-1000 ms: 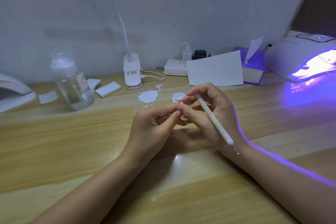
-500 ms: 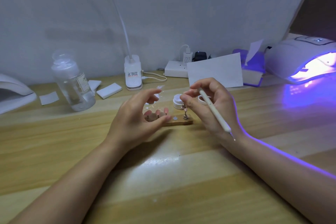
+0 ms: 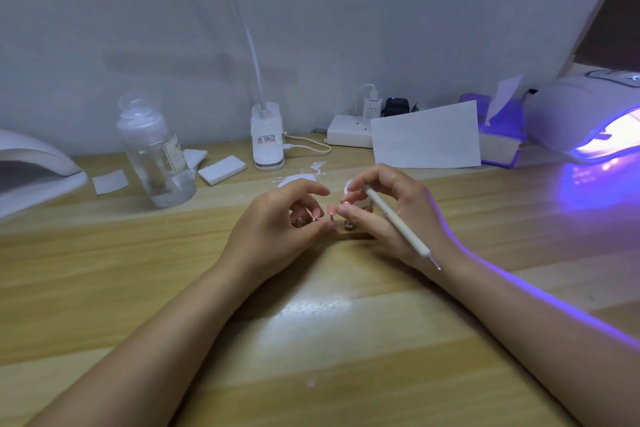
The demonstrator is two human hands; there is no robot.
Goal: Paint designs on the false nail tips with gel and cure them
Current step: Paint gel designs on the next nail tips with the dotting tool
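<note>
Several pink false nail tips (image 3: 316,215) stand on short pins on a small wooden stand (image 3: 358,236), which my hands mostly hide. My left hand (image 3: 277,229) curls round the stand's left end, with the thumb in front and the index finger arched over the tips. My right hand (image 3: 394,211) holds a white dotting pen (image 3: 394,224) tucked along its fingers, metal point toward my wrist. Its thumb and fingertips pinch one nail tip (image 3: 333,209). A white gel pot (image 3: 349,186) peeks out behind my right fingers.
A lit curing lamp (image 3: 588,121) glows purple at the right; a second lamp (image 3: 31,166) sits at the far left. A clear bottle (image 3: 156,152), white pads (image 3: 221,170), a desk-lamp base (image 3: 267,139), a power strip (image 3: 348,130), paper (image 3: 426,139) and a tissue box (image 3: 498,146) line the back.
My hands drew apart, uncovering the stand, then closed in again. My left hand now cups the tips and my right fingertips have come onto one tip.
</note>
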